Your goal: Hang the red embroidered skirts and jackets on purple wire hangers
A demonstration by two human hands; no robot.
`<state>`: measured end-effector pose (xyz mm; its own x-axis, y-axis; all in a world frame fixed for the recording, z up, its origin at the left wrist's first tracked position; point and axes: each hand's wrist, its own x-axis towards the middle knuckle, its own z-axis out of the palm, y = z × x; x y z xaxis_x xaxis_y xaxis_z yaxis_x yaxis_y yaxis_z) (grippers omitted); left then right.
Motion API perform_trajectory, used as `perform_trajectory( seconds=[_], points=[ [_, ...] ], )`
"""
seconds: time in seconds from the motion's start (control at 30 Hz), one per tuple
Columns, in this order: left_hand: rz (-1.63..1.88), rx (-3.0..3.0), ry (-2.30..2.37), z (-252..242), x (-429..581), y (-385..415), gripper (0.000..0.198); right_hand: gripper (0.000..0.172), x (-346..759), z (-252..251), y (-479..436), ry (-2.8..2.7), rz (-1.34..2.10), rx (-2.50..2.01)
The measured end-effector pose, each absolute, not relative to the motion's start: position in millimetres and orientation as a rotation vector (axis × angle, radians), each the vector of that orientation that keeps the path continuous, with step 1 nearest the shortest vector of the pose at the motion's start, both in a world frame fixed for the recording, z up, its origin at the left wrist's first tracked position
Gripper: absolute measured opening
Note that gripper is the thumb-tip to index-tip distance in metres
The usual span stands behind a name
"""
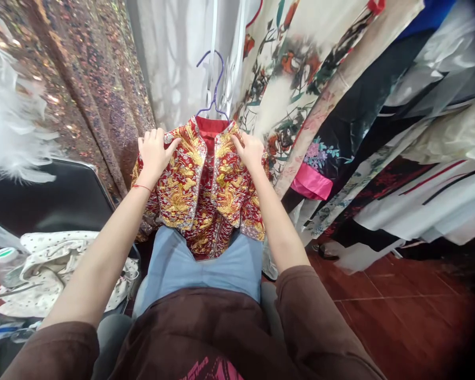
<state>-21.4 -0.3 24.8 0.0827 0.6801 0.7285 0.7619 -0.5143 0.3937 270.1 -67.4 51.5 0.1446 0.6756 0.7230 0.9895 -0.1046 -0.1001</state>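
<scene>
A red jacket with gold and silver embroidery hangs by its shoulders on a purple hanger, its front edges parted over a red embroidered layer beneath. My left hand grips the jacket's left shoulder in view, thumb in front and fingers over the top. On the opposite shoulder, my right hand pinches the cloth the same way. The hem reaches down to my lap, over my light blue jeans. The hanger's hook points up in front of a white curtain.
Sequined fabric hangs at the left, beside white feathers and a black chair back. A dotted white cloth bag and a green-capped bottle lie below. Many garments hang along the right above a red tiled floor.
</scene>
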Motion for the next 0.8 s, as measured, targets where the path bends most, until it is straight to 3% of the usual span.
perform_trajectory(
  seconds=[0.13,0.23,0.3,0.43,0.57,0.67,0.73,0.8],
  points=[
    [-1.421,-2.235,-1.529,29,-20,-7,0.068,0.058,241,39,-83,-1.377,-0.743,-1.806],
    [-1.453,-2.192,-1.530,26,-13,-12,0.068,0.050,193,-4,-100,-1.235,-0.737,-1.723],
    [-1.481,-2.163,-1.528,22,-9,-13,0.067,0.039,157,-45,-107,-1.267,-0.477,-1.592],
    [-1.484,-2.173,-1.516,21,-7,-10,0.063,0.046,108,-112,-107,-1.233,0.024,-1.747],
    [-1.599,-2.196,-1.374,18,-10,-16,0.061,0.025,118,-127,-105,-1.299,0.214,-1.718],
    [-1.917,-2.044,-1.351,-17,-8,-40,0.056,0.033,145,-115,-110,-1.270,0.191,-1.657],
    [-2.160,-1.983,-1.459,-63,-3,-67,0.040,0.040,160,-104,-115,-1.230,0.153,-1.624],
    [-2.240,-2.284,-1.656,-118,7,-99,0.040,0.042,169,-96,-121,-1.223,0.132,-1.586]
  ],
)
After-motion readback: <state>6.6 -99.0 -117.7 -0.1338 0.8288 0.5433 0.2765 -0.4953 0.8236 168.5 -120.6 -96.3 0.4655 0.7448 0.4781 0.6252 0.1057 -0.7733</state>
